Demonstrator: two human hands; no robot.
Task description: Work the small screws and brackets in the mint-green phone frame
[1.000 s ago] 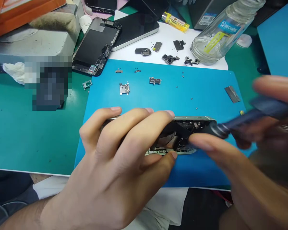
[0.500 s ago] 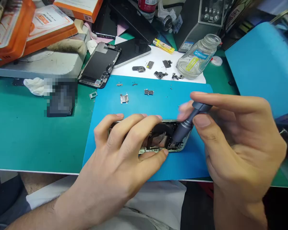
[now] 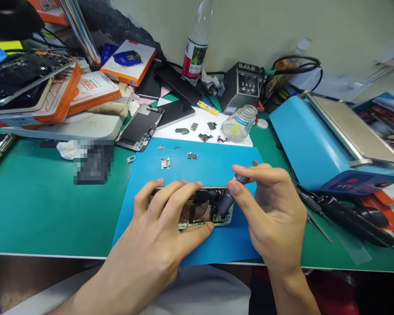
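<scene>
An opened phone body (image 3: 200, 210) lies on the blue mat (image 3: 223, 249), its inner parts showing. My left hand (image 3: 164, 227) grips it across the left half, fingers over the far edge and thumb on the near edge. In my right hand (image 3: 272, 210) is a dark grey screwdriver (image 3: 226, 202), tilted, its lower end inside the phone's right part. The forefinger rests on its cap, and the thumb presses its side. The driver's tip is too small to make out. A small grey end of something (image 3: 255, 163) shows behind the right forefinger.
Small phone parts, including a metal bracket (image 3: 165, 163) and a dark module (image 3: 192, 155), lie beyond the phone. Behind stand a glass jar (image 3: 238, 124), a detached screen (image 3: 141, 127) and a plastic bottle (image 3: 195, 57). A blue machine (image 3: 302, 140) is at right, with tweezers (image 3: 318, 227) nearby.
The view has tilted up and drawn back, showing more of the wall and bench. Both hands keep their hold, and the screwdriver stays in the phone's right part.
</scene>
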